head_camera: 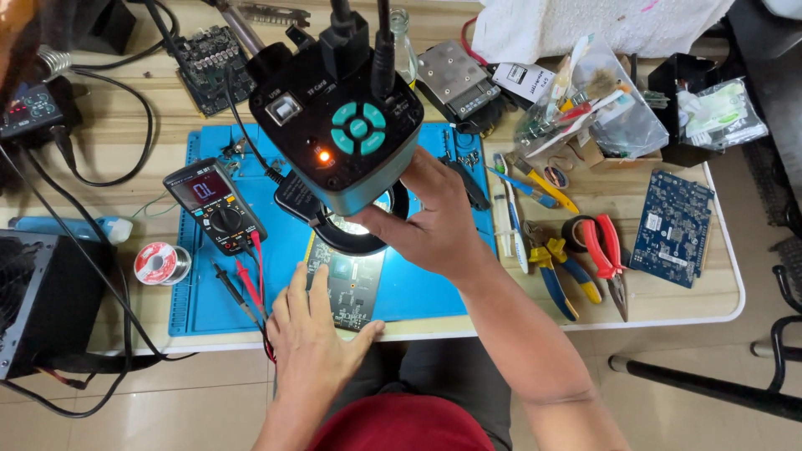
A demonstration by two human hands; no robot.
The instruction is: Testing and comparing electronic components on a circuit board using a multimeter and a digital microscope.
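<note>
The right hand reaches up, fingers curled around the microscope's black ring light, gripping it. Beneath it, a dark circuit board lies on the blue mat. The left hand rests open, flat on the board's near edge, grasping nothing.

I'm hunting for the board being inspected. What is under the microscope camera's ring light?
A dark circuit board lies on the blue mat below the ring light. The left hand rests at its near edge; the right hand grips the ring. The camera body hides the board's far part.
</note>
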